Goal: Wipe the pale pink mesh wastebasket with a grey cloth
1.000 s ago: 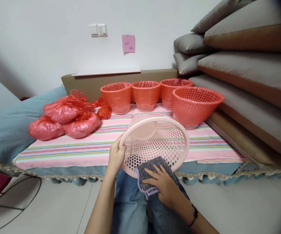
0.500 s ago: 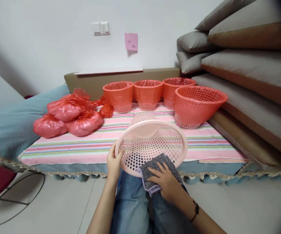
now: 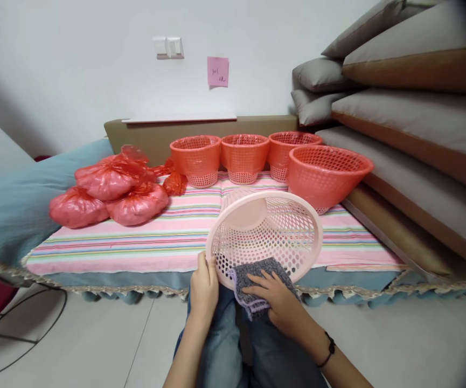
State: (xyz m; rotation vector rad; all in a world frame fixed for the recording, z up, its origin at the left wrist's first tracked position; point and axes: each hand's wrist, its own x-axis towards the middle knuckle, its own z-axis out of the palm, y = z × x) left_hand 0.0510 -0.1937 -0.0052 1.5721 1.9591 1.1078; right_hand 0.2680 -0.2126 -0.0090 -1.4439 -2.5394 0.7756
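Note:
A pale pink mesh basket lies tilted on its side, its wide mouth facing me at the front edge of the striped cloth. My left hand grips the basket's rim at the lower left, fingers closed on it. On the near part of the rim rests a folded dark grey cloth with a lilac edge. My right hand presses that cloth against the rim, its fingers spread over the top and the thumb side hidden.
Baskets wrapped in red plastic stand at the back, one nearer at the right. Knotted red bags are piled at the left. Grey cushions are stacked at the right. A pink note hangs on the wall.
The pale basket has turned and shifted right. My left hand has moved right and lower along its rim, while my right hand stays on the cloth, slightly lower.

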